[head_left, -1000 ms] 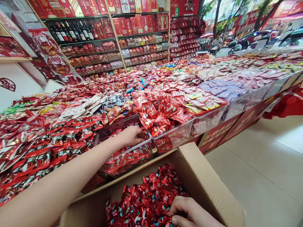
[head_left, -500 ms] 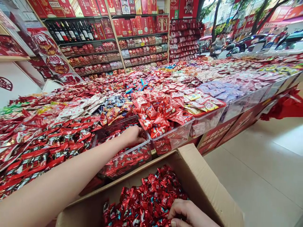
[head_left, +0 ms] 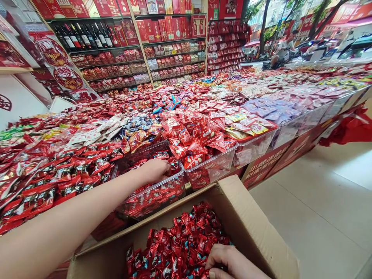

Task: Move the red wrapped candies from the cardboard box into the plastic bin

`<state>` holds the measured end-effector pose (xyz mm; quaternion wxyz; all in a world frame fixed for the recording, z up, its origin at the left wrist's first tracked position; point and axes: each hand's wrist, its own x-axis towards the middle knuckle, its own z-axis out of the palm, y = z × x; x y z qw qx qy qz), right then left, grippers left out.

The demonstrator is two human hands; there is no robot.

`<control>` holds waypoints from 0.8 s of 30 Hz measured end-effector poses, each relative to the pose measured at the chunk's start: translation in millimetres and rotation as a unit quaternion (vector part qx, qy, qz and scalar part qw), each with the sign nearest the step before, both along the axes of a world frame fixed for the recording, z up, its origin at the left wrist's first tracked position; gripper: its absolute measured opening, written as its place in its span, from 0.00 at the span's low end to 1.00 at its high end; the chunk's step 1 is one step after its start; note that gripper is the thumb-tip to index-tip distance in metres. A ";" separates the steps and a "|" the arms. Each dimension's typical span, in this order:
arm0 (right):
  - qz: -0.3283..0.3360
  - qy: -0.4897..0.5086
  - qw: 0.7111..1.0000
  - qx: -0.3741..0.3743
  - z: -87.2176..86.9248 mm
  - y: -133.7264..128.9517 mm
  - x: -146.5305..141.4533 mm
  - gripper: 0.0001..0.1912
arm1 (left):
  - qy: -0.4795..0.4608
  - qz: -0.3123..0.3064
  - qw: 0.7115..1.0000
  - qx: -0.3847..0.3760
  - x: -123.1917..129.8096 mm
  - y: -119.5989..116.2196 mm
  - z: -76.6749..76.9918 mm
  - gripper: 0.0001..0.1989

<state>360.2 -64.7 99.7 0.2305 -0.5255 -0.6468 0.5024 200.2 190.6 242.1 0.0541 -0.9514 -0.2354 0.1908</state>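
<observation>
My left hand (head_left: 157, 170) reaches down into a clear plastic bin (head_left: 154, 199) partly filled with red-wrapped candies. Its fingers point downward and their tips are hidden, so whether they hold anything does not show. Below, my right hand (head_left: 228, 261) rests on a heap of shiny red-wrapped candies (head_left: 180, 240) inside an open cardboard box (head_left: 250, 221). The fingers of that hand are curled in toward the thumb; what lies between them is hidden. The box stands close against the front of the bin.
A neighbouring bin of red triangular packets (head_left: 200, 143) adjoins on the right. Black-and-red packets (head_left: 72, 174) are heaped on the left. Behind, the candy display stretches to shelves with bottles (head_left: 84, 37) and red gift boxes (head_left: 174, 29). Pale tiled floor (head_left: 314, 201) lies at the right.
My left hand has shifted slightly left and down within the bin, uncovering more of the candies behind it. My right hand has hardly moved.
</observation>
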 end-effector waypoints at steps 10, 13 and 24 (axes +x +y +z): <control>0.018 0.010 0.999 0.030 2.2 4.4 -1.2 0.08 | -0.064 -0.082 0.995 0.009 -7.6 -11.1 9.3 0.09; 0.027 0.012 0.999 0.045 0.4 6.0 -1.1 0.09 | -0.068 -0.113 0.991 0.016 -7.3 -15.9 7.2 0.11; 0.037 0.012 0.998 0.045 -5.0 4.1 0.8 0.11 | -0.088 -0.123 0.987 0.058 -4.7 -16.4 9.3 0.18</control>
